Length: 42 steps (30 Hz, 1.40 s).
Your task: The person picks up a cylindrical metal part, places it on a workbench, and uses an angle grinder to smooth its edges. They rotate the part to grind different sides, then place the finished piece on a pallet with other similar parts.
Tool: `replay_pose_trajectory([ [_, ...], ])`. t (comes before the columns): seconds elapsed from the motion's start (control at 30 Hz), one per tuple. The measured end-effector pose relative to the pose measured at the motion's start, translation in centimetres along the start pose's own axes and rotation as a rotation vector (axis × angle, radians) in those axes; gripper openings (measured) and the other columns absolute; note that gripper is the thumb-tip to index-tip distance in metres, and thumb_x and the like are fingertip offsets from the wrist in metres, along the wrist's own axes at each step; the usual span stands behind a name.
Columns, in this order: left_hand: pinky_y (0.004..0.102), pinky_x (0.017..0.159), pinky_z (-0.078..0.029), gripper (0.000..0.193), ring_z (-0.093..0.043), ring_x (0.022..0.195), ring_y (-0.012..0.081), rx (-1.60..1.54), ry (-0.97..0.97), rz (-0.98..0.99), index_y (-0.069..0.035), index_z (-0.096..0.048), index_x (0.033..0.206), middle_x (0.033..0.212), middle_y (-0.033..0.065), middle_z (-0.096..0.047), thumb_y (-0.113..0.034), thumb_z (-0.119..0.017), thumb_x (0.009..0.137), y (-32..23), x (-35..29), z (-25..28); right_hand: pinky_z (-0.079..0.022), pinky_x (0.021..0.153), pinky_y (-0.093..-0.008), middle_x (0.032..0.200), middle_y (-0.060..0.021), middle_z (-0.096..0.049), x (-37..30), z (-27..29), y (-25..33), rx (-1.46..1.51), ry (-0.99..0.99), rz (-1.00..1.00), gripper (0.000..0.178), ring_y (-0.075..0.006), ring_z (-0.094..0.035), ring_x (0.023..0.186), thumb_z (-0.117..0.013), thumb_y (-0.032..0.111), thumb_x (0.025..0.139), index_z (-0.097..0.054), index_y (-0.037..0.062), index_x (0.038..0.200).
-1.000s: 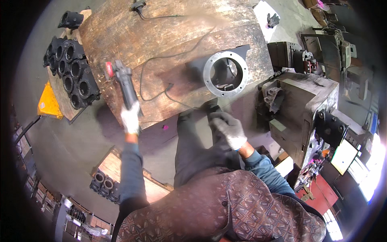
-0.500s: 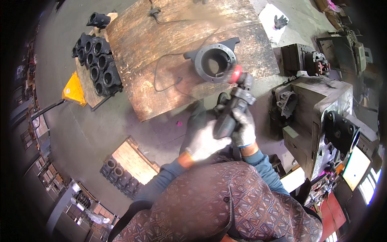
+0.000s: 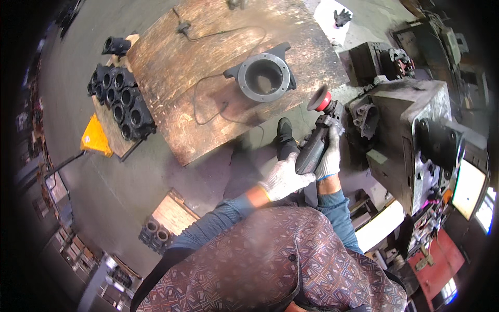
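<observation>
In both white-gloved hands I hold a dark angle grinder (image 3: 312, 152) with a red cup-shaped wheel (image 3: 320, 99) at its far end. My left hand (image 3: 286, 178) is closed on the rear of its body, and my right hand (image 3: 329, 156) wraps the right side nearer the head. The wheel hangs off the table's right front edge, apart from the dark metal casting (image 3: 241, 83). That casting has a round bore, a bolt-holed flange ring facing up and side lugs. It sits on the worn wooden tabletop (image 3: 171, 104).
A thin cable (image 3: 195, 99) loops over the tabletop. Dark cylindrical castings (image 3: 118, 96) crowd a pallet at left, beside a yellow pallet jack (image 3: 95, 136). More castings (image 3: 154, 234) stand on a board at lower left. A grey machine cabinet (image 3: 403, 122) is close on the right.
The grinder has moved right, away from the casting's flange, where its red wheel was at the rim. Both hands have moved with it, still gripping. The view has shifted slightly.
</observation>
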<state>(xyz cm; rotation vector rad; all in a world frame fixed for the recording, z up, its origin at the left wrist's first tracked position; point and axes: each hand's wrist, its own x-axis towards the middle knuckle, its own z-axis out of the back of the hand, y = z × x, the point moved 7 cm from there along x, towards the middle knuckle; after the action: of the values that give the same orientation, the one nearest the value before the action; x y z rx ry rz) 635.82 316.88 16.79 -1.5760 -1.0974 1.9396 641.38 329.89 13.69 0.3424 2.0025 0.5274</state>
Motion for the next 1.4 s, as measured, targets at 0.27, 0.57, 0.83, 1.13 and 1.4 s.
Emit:
replay_pose_trajectory([
  [0.27,0.0339,0.089,-0.052,0.059,-0.064,0.1,0.0184,-0.275,0.266,-0.109,0.002,-0.055,0.136,0.113,0.0108,-0.068,-0.033,-0.075,0.093,2.3,-1.5,6.6,-0.062,0.079,-0.0401,0.103,-0.015,-0.068,-3.2,-6.4,-3.4,-0.195,0.026,0.25,0.046,-0.0268,-0.071,0.094,-0.074,0.02,0.094,-0.054,-0.0009,0.129],
  [0.57,0.0405,0.117,-0.039,0.091,-0.047,0.139,0.032,-0.011,-0.085,-0.231,-0.003,-0.034,0.154,0.148,0.0186,-0.049,-0.023,-0.081,0.079,7.2,-1.4,7.9,-0.053,0.092,-0.0415,0.113,-0.0243,-0.071,-2.6,-11.7,-4.1,-0.882,-0.478,0.338,0.07,-0.0342,-0.071,0.104,-0.084,0.036,0.079,-0.054,-0.005,0.127],
  [0.83,0.0387,0.113,-0.043,0.09,-0.051,0.136,0.0298,-0.227,-0.107,-0.135,-0.004,-0.036,0.153,0.148,0.0177,-0.051,-0.029,-0.084,0.081,8.6,2.0,5.9,-0.053,0.093,-0.0485,0.114,-0.0303,-0.07,1.3,-11.0,-3.5,-1.064,-0.536,0.336,0.069,-0.0477,-0.068,0.108,-0.08,0.037,0.079,-0.054,-0.0043,0.127],
  [1.13,0.0473,0.1,-0.052,0.099,-0.064,0.121,0.0384,0.102,-0.2,-0.177,-0.005,-0.04,0.151,0.131,0.024,-0.064,-0.038,-0.089,0.071,10.1,3.6,4.3,-0.052,0.095,-0.049,0.119,-0.0298,-0.068,1.4,-10.7,-0.1,-1.062,-0.485,0.244,0.076,-0.0469,-0.067,0.113,-0.078,0.034,0.08,-0.045,-0.0036,0.137],
  [1.4,0.0442,0.105,-0.05,0.105,-0.059,0.13,0.0357,-0.214,-0.046,-0.022,-0.004,-0.025,0.159,0.145,0.0238,-0.054,-0.035,-0.085,0.078,11.3,2.0,3.4,-0.052,0.097,-0.0456,0.118,-0.0277,-0.068,-0.6,-9.9,-1.5,-0.957,-0.496,0.103,0.075,-0.0408,-0.068,0.112,-0.078,0.031,0.081,-0.044,-0.0031,0.139],
])
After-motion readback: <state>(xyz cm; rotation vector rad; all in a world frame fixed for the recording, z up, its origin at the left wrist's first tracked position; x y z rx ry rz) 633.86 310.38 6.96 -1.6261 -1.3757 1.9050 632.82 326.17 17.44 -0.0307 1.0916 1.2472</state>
